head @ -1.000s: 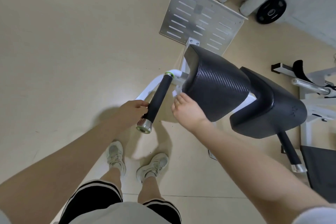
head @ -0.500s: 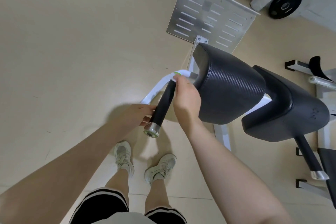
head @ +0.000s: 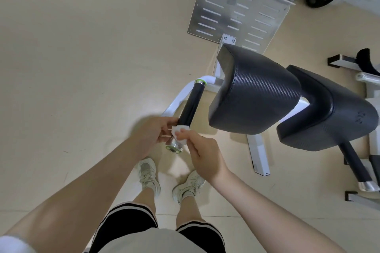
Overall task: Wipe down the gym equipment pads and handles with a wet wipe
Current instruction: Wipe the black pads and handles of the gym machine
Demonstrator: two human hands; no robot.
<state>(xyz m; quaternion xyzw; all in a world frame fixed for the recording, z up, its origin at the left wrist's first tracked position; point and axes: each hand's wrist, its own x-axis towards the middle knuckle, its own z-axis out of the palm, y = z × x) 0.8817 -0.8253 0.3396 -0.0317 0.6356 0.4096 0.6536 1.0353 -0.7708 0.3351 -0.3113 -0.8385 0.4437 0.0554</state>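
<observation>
— Which way does the black foam-covered handle [head: 190,104] run?

— Its long axis slants from the green-ringed collar [head: 201,81] at the white tube frame [head: 174,100], down toward the person, ending in a shiny metal cap [head: 174,146] above the pale sneakers [head: 148,172].

— And the wipe?

— A small crumpled white wet wipe [head: 179,130] is wrapped on the handle's near end, just above the cap. The right hand [head: 202,154] pinches it with curled fingers; the left hand [head: 153,132] grips the handle and wipe from the other side.

— The pads?

— Two black carbon-weave padded cushions [head: 255,94] sit right of the handle, the nearer one just beside it, apart from both hands.
</observation>
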